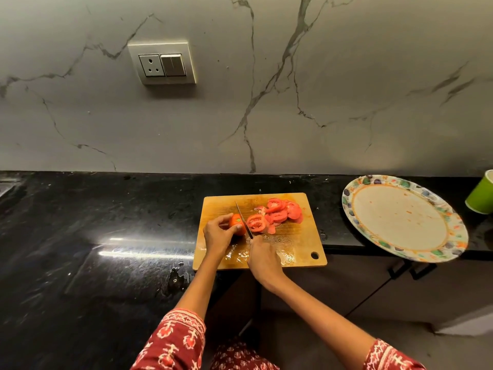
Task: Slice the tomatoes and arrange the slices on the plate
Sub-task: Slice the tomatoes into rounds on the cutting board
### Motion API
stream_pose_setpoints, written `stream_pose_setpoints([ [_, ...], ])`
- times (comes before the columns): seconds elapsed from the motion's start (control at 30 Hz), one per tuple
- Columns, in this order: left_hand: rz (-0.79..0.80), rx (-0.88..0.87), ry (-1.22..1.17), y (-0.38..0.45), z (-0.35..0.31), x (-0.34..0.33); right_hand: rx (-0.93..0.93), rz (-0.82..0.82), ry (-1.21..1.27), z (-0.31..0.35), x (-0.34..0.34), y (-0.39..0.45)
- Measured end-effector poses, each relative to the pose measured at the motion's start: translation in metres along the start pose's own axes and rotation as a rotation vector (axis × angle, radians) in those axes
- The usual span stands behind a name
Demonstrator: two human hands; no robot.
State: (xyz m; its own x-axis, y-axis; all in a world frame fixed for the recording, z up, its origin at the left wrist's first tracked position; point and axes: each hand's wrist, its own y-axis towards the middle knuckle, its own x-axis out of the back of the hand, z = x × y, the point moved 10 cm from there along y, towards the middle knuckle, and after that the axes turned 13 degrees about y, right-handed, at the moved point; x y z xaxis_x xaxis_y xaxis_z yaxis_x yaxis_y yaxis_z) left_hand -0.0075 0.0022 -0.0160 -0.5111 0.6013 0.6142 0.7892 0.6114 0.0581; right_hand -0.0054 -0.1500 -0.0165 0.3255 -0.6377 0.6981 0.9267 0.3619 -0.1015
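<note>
- Tomato remnant [237, 222], red-orange and rounded, sits toward the left edge of the wooden rectangular cutting board [293, 252], gripped by the left hand [217, 235].
- Steel knife blade [244, 219] rests against its cut face; the right hand [262, 259] clasps the handle.
- Red slices [276, 214] lie heaped near the board's far right corner.
- Round floral-rimmed plate [400, 217] overhangs the black stone counter's [93, 236] front edge, beside a green cup [481, 194].

Tomato slices [280, 213] on cutting board [293, 252], plate [405, 252] to its right.
</note>
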Motion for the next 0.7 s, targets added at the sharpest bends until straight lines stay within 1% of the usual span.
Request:
stream_pose_setpoints([
  [0.17, 0.016, 0.02, -0.004, 0.001, 0.002, -0.001, -0.001, 0.009, -0.005, -0.003, -0.004, 0.002],
  [0.4, 0.068, 0.011, 0.031, 0.005, -0.002, -0.005, 0.055, -0.01, -0.054, 0.002, -0.005, 0.012],
  [0.47, 0.061, -0.012, 0.039, 0.003, -0.005, -0.006, 0.055, -0.011, -0.033, 0.005, -0.004, 0.021],
  [0.57, 0.029, -0.002, 0.035, 0.002, -0.003, -0.002, 0.062, 0.004, -0.014, 0.01, -0.008, 0.031],
  [0.7, 0.017, -0.014, 0.044, 0.001, -0.006, -0.001, 0.085, 0.016, -0.016, 0.005, -0.013, 0.028],
])
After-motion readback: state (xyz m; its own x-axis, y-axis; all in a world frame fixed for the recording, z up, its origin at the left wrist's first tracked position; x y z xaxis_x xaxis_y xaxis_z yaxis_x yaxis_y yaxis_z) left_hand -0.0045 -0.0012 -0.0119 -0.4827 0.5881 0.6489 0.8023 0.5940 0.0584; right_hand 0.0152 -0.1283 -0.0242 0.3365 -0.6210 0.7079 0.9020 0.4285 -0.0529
